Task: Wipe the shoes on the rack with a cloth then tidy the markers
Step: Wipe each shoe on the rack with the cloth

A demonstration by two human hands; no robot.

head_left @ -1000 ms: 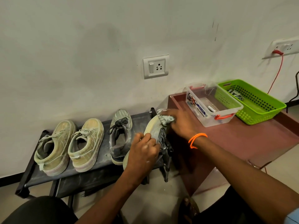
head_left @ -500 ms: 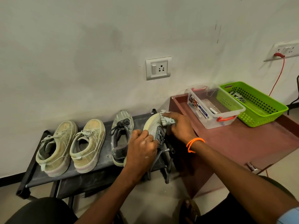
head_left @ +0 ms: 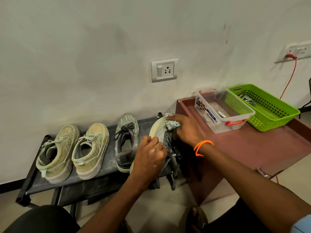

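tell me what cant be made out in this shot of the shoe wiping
Head view only:
- Tilted shoe: its upper is turned away; left hand covers its heel end.
- Cloth: mostly under the right hand.
- Green basket contents: too small to identify.
- Clear box label: too small to read.

Single head view, close, facing forward-down at shoe rack (head_left: 94, 180), wall.

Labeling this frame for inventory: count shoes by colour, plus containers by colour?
Tan shoes: 2, first tan shoe and second tan shoe on the rack
Grey shoes: 2, upright grey shoe and tilted grey shoe
Clear box: 1
Green basket: 1
Total: 6
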